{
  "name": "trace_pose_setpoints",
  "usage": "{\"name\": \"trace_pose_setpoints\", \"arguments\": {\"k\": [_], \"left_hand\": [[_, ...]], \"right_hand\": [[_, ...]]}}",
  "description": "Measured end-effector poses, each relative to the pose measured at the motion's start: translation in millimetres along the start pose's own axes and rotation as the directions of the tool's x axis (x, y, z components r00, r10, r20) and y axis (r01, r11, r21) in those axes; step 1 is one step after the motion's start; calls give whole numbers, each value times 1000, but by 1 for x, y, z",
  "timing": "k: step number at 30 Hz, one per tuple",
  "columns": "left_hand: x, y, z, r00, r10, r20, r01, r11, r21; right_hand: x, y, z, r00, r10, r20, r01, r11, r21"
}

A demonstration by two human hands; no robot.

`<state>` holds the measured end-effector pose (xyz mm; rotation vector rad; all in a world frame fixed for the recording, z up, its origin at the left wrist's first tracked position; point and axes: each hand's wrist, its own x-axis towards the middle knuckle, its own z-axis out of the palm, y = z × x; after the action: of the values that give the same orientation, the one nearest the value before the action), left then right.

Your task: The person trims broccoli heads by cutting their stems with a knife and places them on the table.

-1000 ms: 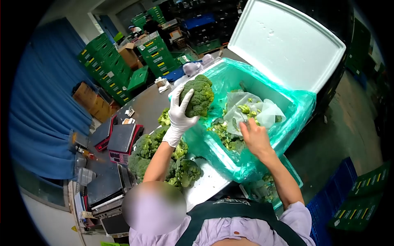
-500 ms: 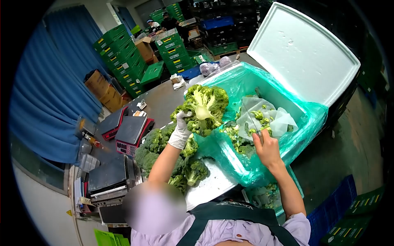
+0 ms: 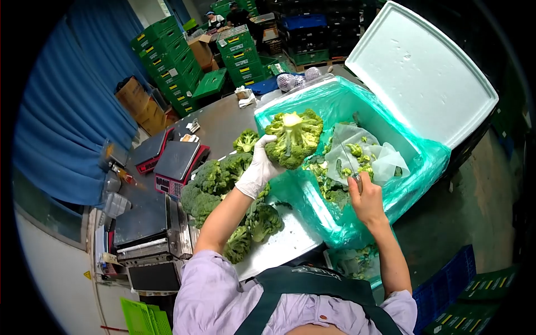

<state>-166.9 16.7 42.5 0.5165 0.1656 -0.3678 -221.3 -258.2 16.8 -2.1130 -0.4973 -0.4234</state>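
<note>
My left hand [image 3: 259, 170], in a white glove, grips a broccoli head [image 3: 295, 144] above the near left corner of a foam box [image 3: 304, 195] lined with green plastic. The head's pale cut stem points up and its florets hang below. In my bare right hand [image 3: 368, 200] is a knife [image 3: 356, 175], its thin blade slanting up and away over the box. Inside lie leaf scraps, small floret pieces and a translucent white sheet [image 3: 385, 163]. Several more broccoli heads [image 3: 215, 181] are piled left of the box, beside and below my left forearm.
Scales [image 3: 177, 162] stand on the dark table [image 3: 215, 120] at left. The box's white lid [image 3: 424, 72] tilts up at the far right. Net-wrapped produce [image 3: 298, 80] sits behind the box. Green crates [image 3: 167, 67] are stacked farther back, where people work. Another lined container [image 3: 357, 262] is below.
My left hand has moved up and right with the broccoli head and turned it, so the stem now points upward instead of toward me. My right hand keeps the knife nearly in place.
</note>
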Motion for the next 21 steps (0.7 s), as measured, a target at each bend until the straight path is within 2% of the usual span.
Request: {"name": "trace_pose_setpoints", "arguments": {"k": [2, 8, 10, 12, 15, 18, 19, 21], "left_hand": [[1, 1, -1, 1000, 19, -5, -19, 1000, -12], [0, 7, -10, 990, 125, -60, -128, 991, -40], [-4, 9, -15, 984, 175, -46, -171, 982, 77], [-10, 11, -16, 976, 215, -34, -212, 974, 79], [-32, 19, -11, 882, 470, 26, -433, 788, 438], [-51, 43, -19, 768, 635, 81, -482, 491, 725], [-62, 52, -18, 714, 698, 50, -490, 448, 748], [-82, 77, -29, 640, 762, 103, -457, 269, 848]], "right_hand": [[-1, 6, 2, 999, 18, -45, -19, 1000, -17], [-4, 28, 8, 994, 103, -42, -105, 994, -41], [-7, 36, 14, 993, 88, -73, -91, 995, -40], [-8, 37, 15, 993, 68, -97, -72, 997, -34], [-8, 32, 12, 985, 157, -65, -157, 988, 8], [-9, 30, 10, 983, 181, -30, -182, 983, -9], [-9, 29, 10, 988, 152, -37, -153, 988, -17], [-9, 32, 10, 987, 160, -17, -161, 986, -40]]}}
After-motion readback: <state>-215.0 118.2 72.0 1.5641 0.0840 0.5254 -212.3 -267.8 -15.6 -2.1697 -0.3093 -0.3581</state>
